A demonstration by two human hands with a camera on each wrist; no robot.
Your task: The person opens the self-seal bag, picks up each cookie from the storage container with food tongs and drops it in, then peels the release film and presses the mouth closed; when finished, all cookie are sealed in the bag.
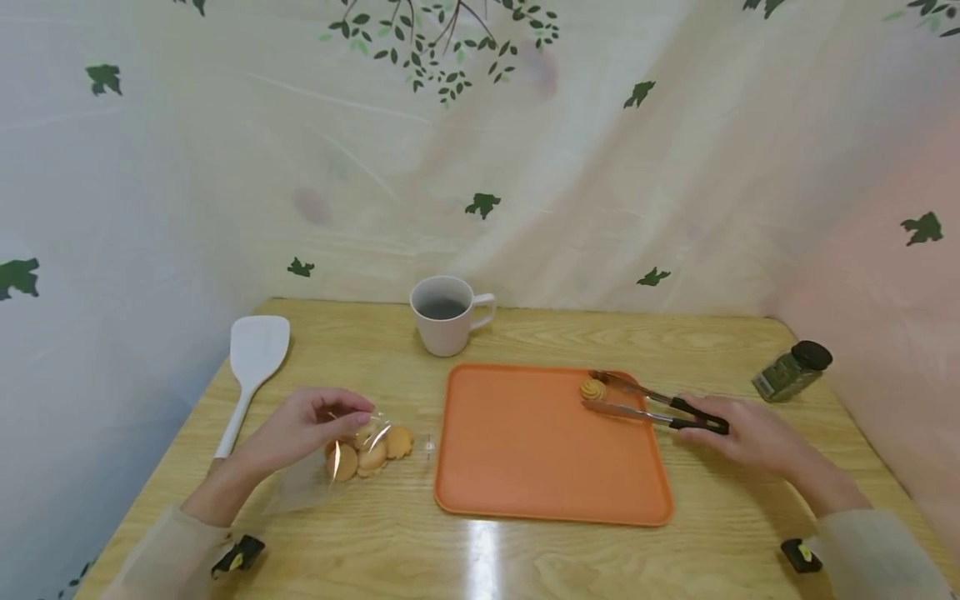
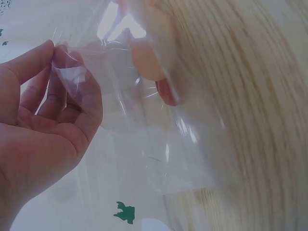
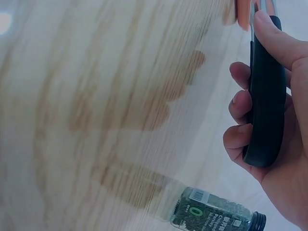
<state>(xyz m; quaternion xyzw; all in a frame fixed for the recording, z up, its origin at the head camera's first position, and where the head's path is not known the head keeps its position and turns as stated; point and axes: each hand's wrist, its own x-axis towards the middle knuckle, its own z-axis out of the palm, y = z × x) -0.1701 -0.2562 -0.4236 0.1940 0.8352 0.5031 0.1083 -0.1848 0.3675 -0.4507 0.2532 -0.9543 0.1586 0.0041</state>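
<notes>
My left hand [image 1: 318, 423] pinches the edge of a clear plastic bag [image 2: 115, 96] between thumb and fingertips. Several round cookies [image 1: 372, 455] lie inside the bag, left of the orange tray [image 1: 540, 450]. In my right hand [image 1: 757, 433] are metal tongs [image 1: 637, 412] with black handles, the fingers curled round them in the right wrist view. The tong tips reach over the tray's far right corner, on either side of a swirled cookie [image 1: 592, 390] that sits there.
A white mug [image 1: 444, 329] stands behind the tray. A white spatula [image 1: 258, 350] lies at the far left. To the right, a spice jar [image 1: 791, 372] with a black lid lies tilted on the wooden table [image 1: 360, 542]. Fabric printed with leaves hangs around the table.
</notes>
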